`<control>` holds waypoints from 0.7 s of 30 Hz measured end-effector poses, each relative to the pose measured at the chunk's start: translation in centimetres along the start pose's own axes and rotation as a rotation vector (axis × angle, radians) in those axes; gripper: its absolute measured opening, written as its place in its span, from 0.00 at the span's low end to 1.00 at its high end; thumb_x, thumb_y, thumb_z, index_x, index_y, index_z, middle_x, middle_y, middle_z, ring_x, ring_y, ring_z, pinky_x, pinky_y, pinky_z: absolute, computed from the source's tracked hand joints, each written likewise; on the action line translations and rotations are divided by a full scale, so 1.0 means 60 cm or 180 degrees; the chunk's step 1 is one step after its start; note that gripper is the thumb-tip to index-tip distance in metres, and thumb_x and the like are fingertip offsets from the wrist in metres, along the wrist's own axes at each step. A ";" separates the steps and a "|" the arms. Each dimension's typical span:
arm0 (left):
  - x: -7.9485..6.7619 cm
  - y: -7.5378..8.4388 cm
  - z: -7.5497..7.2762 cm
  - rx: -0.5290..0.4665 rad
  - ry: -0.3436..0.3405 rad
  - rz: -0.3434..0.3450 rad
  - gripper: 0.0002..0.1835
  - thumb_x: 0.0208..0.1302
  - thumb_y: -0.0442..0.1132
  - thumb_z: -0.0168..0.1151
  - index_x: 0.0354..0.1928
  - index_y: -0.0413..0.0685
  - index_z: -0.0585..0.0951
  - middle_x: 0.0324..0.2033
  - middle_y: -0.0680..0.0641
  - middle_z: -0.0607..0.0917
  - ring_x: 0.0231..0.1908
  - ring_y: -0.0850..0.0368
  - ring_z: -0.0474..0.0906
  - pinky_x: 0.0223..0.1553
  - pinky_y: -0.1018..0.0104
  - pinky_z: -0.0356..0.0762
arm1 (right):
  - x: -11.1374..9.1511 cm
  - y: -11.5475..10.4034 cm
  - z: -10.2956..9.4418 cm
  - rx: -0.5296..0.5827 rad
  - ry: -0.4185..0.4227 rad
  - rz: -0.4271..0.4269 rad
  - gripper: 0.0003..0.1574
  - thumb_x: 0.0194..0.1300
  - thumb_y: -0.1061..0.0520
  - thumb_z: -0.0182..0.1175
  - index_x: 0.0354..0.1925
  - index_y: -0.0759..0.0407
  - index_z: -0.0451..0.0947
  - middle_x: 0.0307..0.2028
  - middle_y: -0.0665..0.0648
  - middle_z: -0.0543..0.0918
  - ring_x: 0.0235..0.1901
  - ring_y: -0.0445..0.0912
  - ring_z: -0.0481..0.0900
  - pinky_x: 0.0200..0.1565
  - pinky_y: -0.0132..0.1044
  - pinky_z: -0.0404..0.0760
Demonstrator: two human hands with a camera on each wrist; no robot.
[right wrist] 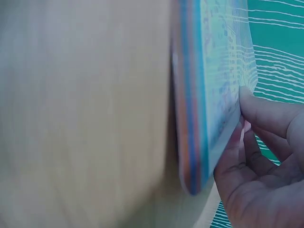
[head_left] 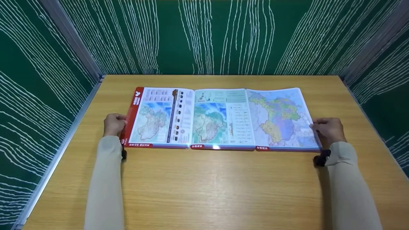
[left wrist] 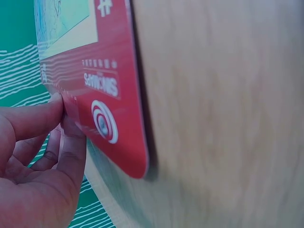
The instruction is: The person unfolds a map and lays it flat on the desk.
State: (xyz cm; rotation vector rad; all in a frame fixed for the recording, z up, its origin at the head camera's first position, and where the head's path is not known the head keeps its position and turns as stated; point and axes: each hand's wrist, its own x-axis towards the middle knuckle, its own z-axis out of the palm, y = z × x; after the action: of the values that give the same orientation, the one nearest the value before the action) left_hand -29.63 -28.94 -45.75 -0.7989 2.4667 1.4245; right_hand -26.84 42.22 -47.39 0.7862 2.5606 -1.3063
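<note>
A laminated folding map (head_left: 223, 119) lies spread across the wooden table in three panels, its printing upside down from where I look. Its left panel has a red border; the right panel carries a multicoloured map. My left hand (head_left: 115, 125) pinches the red left edge between thumb and fingers, close to a round white logo (left wrist: 104, 122) in the left wrist view. At the opposite end my right hand (head_left: 329, 129) pinches the right edge of the map, with the thumb on top and fingers beneath. In the right wrist view the striped corner (right wrist: 191, 156) stands slightly over the tabletop.
The wooden table (head_left: 204, 188) extends in front of the map and on both sides. Green panels with white wavy lines (head_left: 217, 38) enclose the table at the back, left and right, with metal posts at the corners. A light glare shows on the middle panel's lower edge.
</note>
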 end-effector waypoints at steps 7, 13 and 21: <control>0.006 0.003 0.007 -0.0018 -0.0004 -0.0021 0.23 0.69 0.32 0.53 0.66 0.44 0.70 0.62 0.39 0.73 0.56 0.42 0.73 0.58 0.47 0.75 | -0.003 -0.002 0.001 0.0094 0.0036 0.0164 0.29 0.67 0.55 0.57 0.64 0.62 0.70 0.53 0.58 0.75 0.44 0.45 0.73 0.41 0.27 0.72; 0.010 0.011 0.011 0.0113 0.0093 -0.0048 0.23 0.69 0.33 0.52 0.65 0.44 0.70 0.61 0.39 0.73 0.58 0.45 0.70 0.62 0.52 0.72 | -0.014 -0.011 0.005 0.0161 0.0006 0.0181 0.29 0.69 0.54 0.55 0.66 0.62 0.68 0.57 0.59 0.72 0.48 0.47 0.71 0.34 0.24 0.71; 0.000 0.014 0.009 -0.0139 0.0043 -0.0034 0.30 0.70 0.42 0.52 0.72 0.51 0.61 0.67 0.44 0.68 0.60 0.45 0.68 0.63 0.49 0.70 | -0.025 -0.025 0.010 0.0203 -0.0269 0.0142 0.39 0.71 0.44 0.50 0.71 0.62 0.58 0.65 0.64 0.63 0.58 0.53 0.63 0.56 0.42 0.72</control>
State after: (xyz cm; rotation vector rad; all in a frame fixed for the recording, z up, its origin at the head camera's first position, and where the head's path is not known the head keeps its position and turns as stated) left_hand -30.14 -28.15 -45.42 -0.8320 2.4452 1.4790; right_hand -26.43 40.44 -46.15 0.7776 2.4335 -1.3830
